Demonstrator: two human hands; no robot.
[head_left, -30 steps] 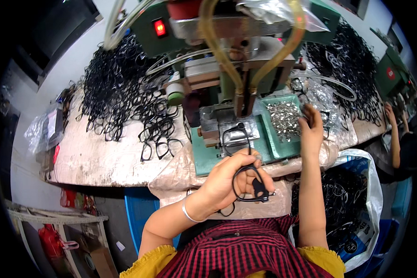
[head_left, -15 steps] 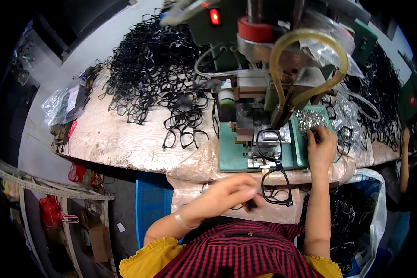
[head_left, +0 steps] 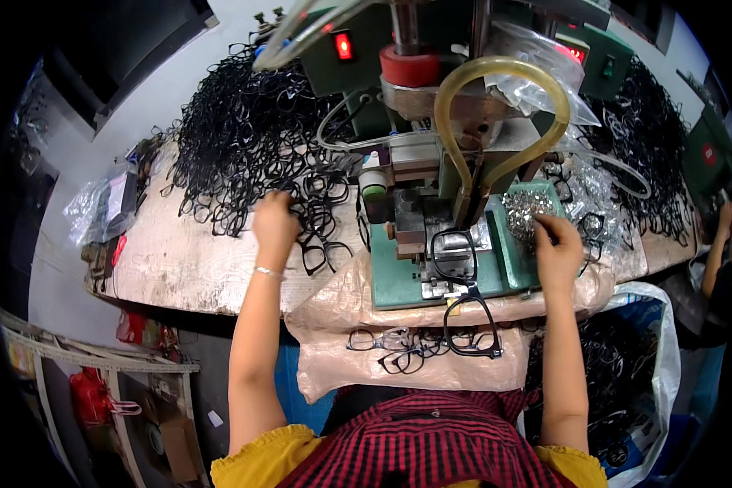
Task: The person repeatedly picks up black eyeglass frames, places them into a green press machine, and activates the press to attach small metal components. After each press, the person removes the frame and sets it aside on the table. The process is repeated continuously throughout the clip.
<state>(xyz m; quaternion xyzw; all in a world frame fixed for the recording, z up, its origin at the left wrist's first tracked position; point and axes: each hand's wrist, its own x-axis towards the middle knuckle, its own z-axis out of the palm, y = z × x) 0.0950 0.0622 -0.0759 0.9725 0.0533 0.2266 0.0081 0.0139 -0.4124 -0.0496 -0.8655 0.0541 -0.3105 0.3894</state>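
My left hand [head_left: 275,226] reaches over the near edge of a spread of black eyeglass frames [head_left: 324,189]. Its fingers curl around one dark frame there, mostly hidden by the hand. Above a green tray [head_left: 508,264] of small shiny metal parts [head_left: 525,213], my right hand [head_left: 559,252] has thumb and fingertips pinched together; whatever lies between them is too small to make out. Between the hands, one black eyeglass frame [head_left: 471,286] sits lengthwise at the press [head_left: 409,232], its lower lens rim hanging over the front edge. Neither hand touches it.
A yellowish hose [head_left: 563,106] loops in front of the press. Large heaps of black frames [head_left: 236,122] lie behind, left and right. More frames [head_left: 407,358] rest on a brown sheet [head_left: 325,358] at my lap. A white bag [head_left: 667,350] of frames stands at right.
My left hand has moved from beside the frame at the press, forward and left to the spread of frames. My right hand stays at the metal parts. The whole view has shifted slightly.
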